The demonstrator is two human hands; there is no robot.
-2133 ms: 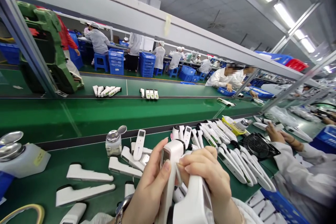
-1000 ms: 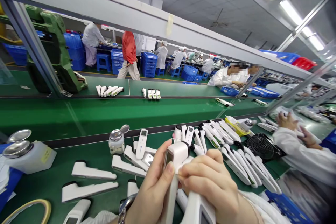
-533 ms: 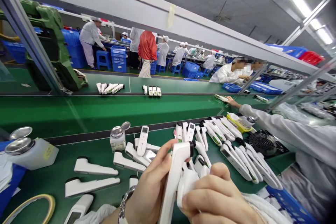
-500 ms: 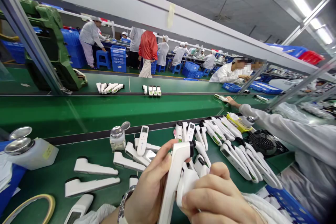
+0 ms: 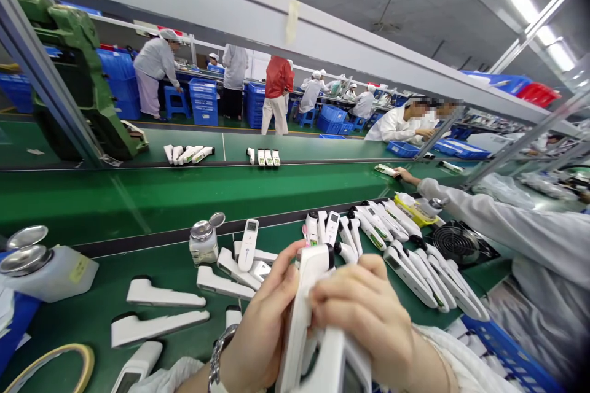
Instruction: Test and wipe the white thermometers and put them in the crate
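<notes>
My left hand [image 5: 262, 325] is wrapped round a white infrared thermometer [image 5: 302, 295], its black-tipped head pointing up and to the right. My right hand [image 5: 364, 313] is closed, with its fingertips against the side of that thermometer. Below the right hand is a second white thermometer [image 5: 334, 359] with a grey screen, blurred and partly covered; the right fingers appear to hold it, though the grip itself is hidden. More white thermometers [image 5: 161, 326] lie on the green bench to the left, and a group of them [image 5: 412, 270] lies to the right.
A small bottle with a metal lid [image 5: 203, 242] and a larger one [image 5: 50, 273] stand at left, near a tape roll [image 5: 87, 359]. A co-worker's sleeve [image 5: 488, 209] reaches in from the right, over a black fan [image 5: 461, 242]. A blue basket [image 5: 511, 353] sits lower right.
My right hand has moved up and left against the thermometer in my left hand. The second thermometer now shows its screen side below. In the background, the person in red has moved right.
</notes>
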